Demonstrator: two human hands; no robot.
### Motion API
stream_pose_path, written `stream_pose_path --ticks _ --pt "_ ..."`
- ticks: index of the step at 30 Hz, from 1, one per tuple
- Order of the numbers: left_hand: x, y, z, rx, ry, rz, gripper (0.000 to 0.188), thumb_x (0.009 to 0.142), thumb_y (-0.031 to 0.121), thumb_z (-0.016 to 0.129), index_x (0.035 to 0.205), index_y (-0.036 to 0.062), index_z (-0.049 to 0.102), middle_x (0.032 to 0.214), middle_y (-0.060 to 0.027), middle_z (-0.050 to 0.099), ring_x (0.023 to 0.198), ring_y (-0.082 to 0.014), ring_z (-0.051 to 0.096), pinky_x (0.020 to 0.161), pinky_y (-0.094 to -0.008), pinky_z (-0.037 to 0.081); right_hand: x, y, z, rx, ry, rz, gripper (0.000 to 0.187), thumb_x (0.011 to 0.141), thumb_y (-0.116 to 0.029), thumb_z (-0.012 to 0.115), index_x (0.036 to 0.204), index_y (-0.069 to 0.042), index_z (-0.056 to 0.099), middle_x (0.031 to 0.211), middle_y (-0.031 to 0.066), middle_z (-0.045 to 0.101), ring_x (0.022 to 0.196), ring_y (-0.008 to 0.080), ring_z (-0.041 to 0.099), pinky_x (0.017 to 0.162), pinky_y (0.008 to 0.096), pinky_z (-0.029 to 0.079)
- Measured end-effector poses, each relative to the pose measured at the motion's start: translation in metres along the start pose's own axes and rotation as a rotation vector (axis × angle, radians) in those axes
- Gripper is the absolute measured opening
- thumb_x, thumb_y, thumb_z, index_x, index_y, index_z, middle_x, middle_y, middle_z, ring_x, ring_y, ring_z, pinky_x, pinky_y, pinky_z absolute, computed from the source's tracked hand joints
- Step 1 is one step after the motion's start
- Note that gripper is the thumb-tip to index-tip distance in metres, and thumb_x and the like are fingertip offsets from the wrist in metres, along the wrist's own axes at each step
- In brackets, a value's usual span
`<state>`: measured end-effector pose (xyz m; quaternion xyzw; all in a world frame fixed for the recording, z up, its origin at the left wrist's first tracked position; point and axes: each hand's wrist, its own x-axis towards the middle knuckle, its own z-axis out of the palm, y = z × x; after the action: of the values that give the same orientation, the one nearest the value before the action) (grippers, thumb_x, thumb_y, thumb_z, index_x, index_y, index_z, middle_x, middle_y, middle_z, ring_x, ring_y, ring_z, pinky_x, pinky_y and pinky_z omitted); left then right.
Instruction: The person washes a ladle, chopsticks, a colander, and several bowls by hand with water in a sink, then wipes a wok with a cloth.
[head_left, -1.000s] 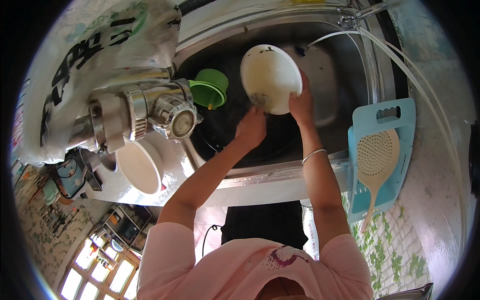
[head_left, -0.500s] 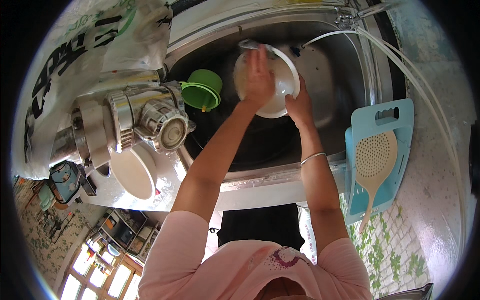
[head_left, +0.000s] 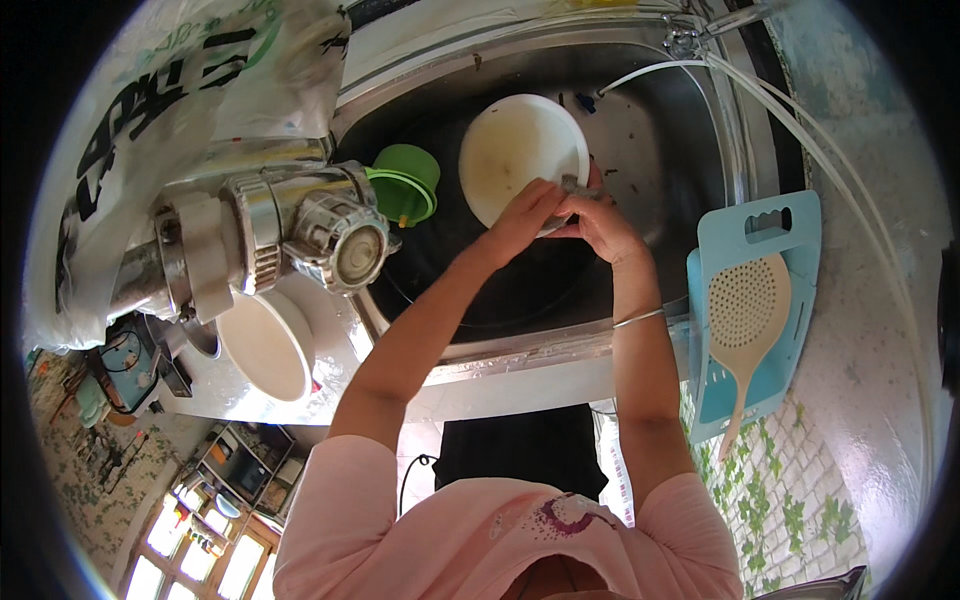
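A white bowl with cloudy, pale brownish liquid sits tilted over the dark sink. At its near rim my hands meet. My left hand has its fingers closed around a small, crumpled grey cloth, whose exact kind is hard to make out. My right hand is curled at the bowl's near right edge, closed on the same grey cloth. Its fingertips are partly hidden behind the rim, so whether they also support the bowl cannot be told. A green ladle-like cup is left of the bowl.
A metal grinder juts in at the left, above a cream basin. At the right stand a blue cutting board and a beige slotted skimmer. White hoses run from the faucet. Dark scraps lie in the sink.
My left hand has come down from inside the bowl to its near rim, bringing the grey cloth. My right hand has moved from the right rim to meet it; the bowl now faces up more.
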<state>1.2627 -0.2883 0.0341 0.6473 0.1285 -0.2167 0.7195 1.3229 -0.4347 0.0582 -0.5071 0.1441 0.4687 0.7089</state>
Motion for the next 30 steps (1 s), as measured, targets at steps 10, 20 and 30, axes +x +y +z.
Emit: stream_pose_path --ticks 10,20,30 --pt "0.023 0.011 -0.043 1.015 0.367 0.376 0.025 0.078 0.003 0.055 0.102 0.0074 0.059 0.105 -0.0150 0.051 0.098 -0.0317 0.053 0.083 -0.0418 0.045 0.010 0.003 0.019 -0.354 0.199 -0.096 0.081 0.076 -0.005 0.047 0.144 -0.026 0.009 0.137 0.0128 0.032 0.117 0.0288 0.045 0.068 0.0370 0.058" --pt "0.054 0.033 -0.055 1.069 0.567 0.194 0.061 0.076 -0.001 0.052 0.135 0.0102 0.037 0.128 -0.0142 0.042 0.117 -0.0348 0.044 0.095 -0.0416 0.041 0.012 0.009 0.015 -0.520 0.177 -0.301 0.082 0.073 0.003 0.043 0.144 -0.023 0.011 0.140 0.0106 0.027 0.124 0.0276 0.036 0.069 0.0373 0.058" --pt "0.060 0.037 -0.024 0.670 0.713 0.401 0.048 0.075 -0.009 0.043 0.122 0.0021 0.044 0.121 -0.0225 0.045 0.111 -0.0393 0.046 0.095 -0.0446 0.039 0.000 -0.002 0.015 -0.423 0.148 -0.222 0.084 0.075 0.002 0.046 0.144 -0.024 0.008 0.138 0.0118 0.029 0.123 0.0244 0.038 0.073 0.0345 0.057"
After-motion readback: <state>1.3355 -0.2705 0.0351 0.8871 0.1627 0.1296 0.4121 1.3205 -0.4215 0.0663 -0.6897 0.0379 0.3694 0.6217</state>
